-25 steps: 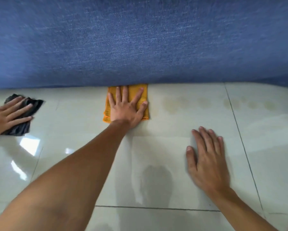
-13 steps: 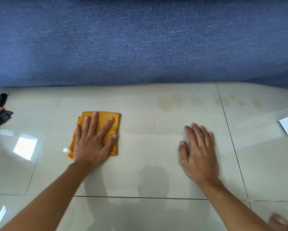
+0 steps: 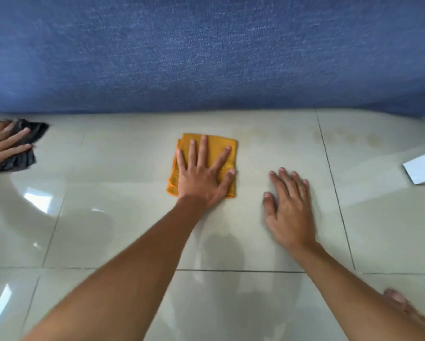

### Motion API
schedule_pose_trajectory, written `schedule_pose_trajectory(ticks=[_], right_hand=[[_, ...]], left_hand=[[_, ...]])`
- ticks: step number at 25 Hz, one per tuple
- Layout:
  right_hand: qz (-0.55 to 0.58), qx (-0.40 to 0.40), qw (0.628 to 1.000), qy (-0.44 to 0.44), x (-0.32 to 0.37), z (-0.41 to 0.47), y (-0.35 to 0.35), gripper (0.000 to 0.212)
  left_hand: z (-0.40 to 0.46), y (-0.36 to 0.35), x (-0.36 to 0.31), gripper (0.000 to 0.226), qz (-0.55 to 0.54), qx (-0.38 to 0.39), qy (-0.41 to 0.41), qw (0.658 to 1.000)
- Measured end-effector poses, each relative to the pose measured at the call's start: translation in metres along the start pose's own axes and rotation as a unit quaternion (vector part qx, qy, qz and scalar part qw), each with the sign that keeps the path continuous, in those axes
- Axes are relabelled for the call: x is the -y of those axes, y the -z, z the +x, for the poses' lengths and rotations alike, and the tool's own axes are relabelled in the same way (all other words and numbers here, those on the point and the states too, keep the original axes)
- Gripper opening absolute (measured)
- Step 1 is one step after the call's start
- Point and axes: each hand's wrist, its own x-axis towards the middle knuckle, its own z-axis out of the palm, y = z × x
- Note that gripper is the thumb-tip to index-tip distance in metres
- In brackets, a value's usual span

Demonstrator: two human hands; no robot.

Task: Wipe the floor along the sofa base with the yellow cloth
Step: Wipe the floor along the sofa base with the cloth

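A folded yellow cloth [image 3: 219, 146] lies flat on the glossy pale floor tiles [image 3: 255, 242], a short way in front of the blue fabric sofa base [image 3: 211, 57]. My left hand [image 3: 204, 173] presses down on the cloth with its fingers spread. My right hand [image 3: 289, 205] rests palm-down on the bare tile to the right of the cloth, fingers apart, holding nothing. Faint brownish stains [image 3: 349, 136] mark the floor near the sofa base at the right.
Another person's hand [image 3: 2, 146] presses a dark grey cloth [image 3: 27, 141] on the floor at the far left. A white sheet [image 3: 423, 168] lies at the right edge. Toes [image 3: 401, 303] show at the bottom right.
My left hand slid the yellow cloth from the sofa base back and to the left, then to the right again. The other person's dark cloth has come back into view at the left.
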Motion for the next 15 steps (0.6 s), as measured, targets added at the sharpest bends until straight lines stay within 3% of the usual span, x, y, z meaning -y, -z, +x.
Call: schedule_pose_trajectory(ticks=[4,7,15], right_hand=[[0.009,0.109,0.994,-0.030,-0.001,0.009,0.014,0.051],[-0.005,0.134,0.991,-0.032,0.001,0.005,0.016,0.054],[0.009,0.036,0.999,-0.032,0.005,-0.003,-0.002,0.052]], left_hand=[[-0.086,-0.008,-0.021,0.063,-0.012,0.000,-0.044,0.999],[-0.121,-0.008,0.017,0.063,-0.004,-0.008,-0.016,1.000],[-0.133,0.003,0.154,0.063,0.014,-0.017,0.112,0.994]])
